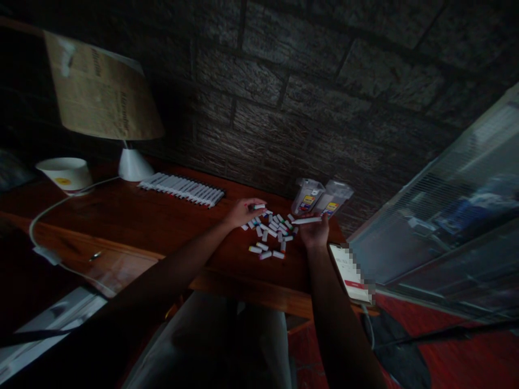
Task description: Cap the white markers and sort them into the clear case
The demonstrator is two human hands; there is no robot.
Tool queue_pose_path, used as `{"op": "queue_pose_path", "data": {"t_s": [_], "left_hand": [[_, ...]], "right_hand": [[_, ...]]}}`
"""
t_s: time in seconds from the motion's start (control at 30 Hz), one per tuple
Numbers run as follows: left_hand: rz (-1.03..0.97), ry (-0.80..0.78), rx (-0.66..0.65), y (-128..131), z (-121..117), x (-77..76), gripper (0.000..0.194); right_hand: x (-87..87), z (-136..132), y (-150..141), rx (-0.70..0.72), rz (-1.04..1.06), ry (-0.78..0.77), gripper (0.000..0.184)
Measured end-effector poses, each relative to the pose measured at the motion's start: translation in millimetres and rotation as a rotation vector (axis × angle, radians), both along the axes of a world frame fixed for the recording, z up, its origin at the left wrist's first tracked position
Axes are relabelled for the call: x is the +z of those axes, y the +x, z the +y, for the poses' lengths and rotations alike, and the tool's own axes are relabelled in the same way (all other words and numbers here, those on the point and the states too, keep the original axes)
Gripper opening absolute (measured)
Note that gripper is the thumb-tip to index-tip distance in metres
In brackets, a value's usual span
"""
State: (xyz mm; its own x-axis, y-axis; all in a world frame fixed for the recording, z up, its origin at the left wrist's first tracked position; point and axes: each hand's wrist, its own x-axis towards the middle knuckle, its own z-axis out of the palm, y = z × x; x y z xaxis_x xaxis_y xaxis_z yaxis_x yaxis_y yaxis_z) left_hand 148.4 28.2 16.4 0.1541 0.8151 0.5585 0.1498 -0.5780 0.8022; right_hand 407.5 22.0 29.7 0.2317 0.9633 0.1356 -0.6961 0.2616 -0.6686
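Marker pinched by right hand: likely light, stiff; grip mid-barrel. Left hand pinches cap at marker's nine o'clock.

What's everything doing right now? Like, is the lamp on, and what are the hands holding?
Left hand: pinching a small white piece
Right hand: palm up, holding a white marker
Loose white pieces: scattered
Row of markers: lying side by side
Clear boxes: standing together
Lamp: looks unlit
Cup: upright
Phone: face up, screen lit
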Motion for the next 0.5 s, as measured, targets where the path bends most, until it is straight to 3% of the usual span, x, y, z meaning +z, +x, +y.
{"op": "queue_pose_path", "data": {"t_s": [0.2, 0.5], "left_hand": [[0.030, -0.049, -0.112, 6.1, 0.5, -6.8, 0.033], [0.043, -0.052, -0.150, 8.2, 1.6, -9.9, 0.029]], "right_hand": [[-2.8, 2.8, -10.4, -0.120, -0.178, -0.078, 0.047], [-0.5, -5.8, -27.9, -0.039, -0.307, -0.101, 0.044]]}}
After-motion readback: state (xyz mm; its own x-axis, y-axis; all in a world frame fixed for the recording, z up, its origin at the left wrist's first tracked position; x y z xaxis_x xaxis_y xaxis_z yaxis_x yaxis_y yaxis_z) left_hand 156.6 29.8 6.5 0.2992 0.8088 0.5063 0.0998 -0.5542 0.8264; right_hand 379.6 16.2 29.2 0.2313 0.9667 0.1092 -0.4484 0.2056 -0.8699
